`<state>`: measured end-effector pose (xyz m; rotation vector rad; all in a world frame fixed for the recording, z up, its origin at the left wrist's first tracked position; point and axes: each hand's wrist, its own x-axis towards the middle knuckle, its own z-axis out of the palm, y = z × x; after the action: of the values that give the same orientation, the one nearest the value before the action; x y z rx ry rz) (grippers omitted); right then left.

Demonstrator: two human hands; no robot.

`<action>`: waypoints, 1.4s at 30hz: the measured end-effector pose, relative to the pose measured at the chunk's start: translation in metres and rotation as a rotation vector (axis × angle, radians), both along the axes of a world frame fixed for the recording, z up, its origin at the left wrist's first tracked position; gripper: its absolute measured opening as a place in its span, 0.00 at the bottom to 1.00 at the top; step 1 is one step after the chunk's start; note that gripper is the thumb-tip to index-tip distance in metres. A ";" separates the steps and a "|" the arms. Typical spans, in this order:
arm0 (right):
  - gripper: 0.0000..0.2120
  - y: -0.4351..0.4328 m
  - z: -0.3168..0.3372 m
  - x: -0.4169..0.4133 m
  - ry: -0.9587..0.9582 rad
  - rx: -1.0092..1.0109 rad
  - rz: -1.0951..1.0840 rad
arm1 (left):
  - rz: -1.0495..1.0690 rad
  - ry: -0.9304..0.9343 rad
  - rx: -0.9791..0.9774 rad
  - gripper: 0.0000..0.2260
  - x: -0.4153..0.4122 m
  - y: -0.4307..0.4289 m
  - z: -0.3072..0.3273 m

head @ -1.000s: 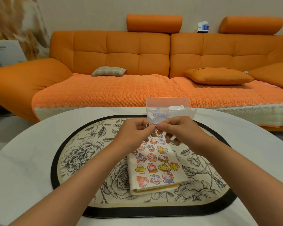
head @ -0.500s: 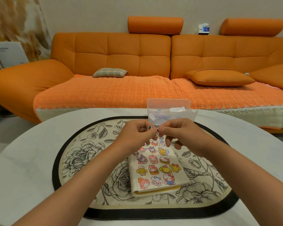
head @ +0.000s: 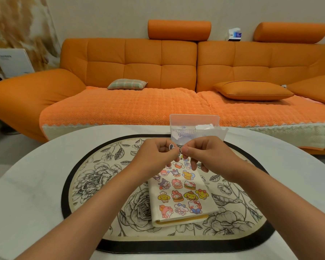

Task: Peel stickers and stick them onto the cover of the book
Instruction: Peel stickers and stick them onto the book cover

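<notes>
sticker (head: 171, 146): light, flimsy, tacky, likely curls | hold: edges only | fingers (head: 192, 147): left hand (head: 156, 156) and right hand (head: 212, 156) both pinching it above book (head: 182, 196)

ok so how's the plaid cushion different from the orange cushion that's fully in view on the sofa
The plaid cushion is checked in green and pinkish tones, while the orange cushion is plain and matches the sofa. The plaid cushion looks clearly smaller than the orange cushion. The plaid cushion lies on the left seat and the orange cushion on the right seat. Both lie flat on the woven seat cover.
</notes>
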<state>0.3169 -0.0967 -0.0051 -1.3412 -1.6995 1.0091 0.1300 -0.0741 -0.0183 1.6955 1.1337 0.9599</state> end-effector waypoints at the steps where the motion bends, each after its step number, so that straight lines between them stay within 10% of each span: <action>1: 0.09 0.000 0.000 -0.001 -0.009 0.007 -0.006 | 0.000 -0.002 0.001 0.07 0.000 0.000 0.000; 16: 0.09 -0.005 -0.007 -0.013 -0.337 0.298 -0.119 | 0.067 0.017 0.042 0.07 0.005 -0.005 -0.003; 23: 0.11 -0.003 -0.004 -0.011 -0.091 0.123 -0.140 | 0.089 0.020 0.049 0.06 0.003 -0.006 -0.001; 29: 0.12 -0.001 -0.007 -0.011 -0.043 0.122 -0.187 | 0.359 0.267 0.545 0.09 0.005 -0.012 -0.012; 42: 0.08 -0.005 -0.007 -0.014 -0.355 0.292 -0.193 | 0.243 -0.021 0.046 0.05 0.011 -0.012 -0.007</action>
<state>0.3026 -0.1019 -0.0119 -1.5135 -1.8435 0.4088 0.1409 -0.0866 -0.0258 1.6040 1.3350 1.1584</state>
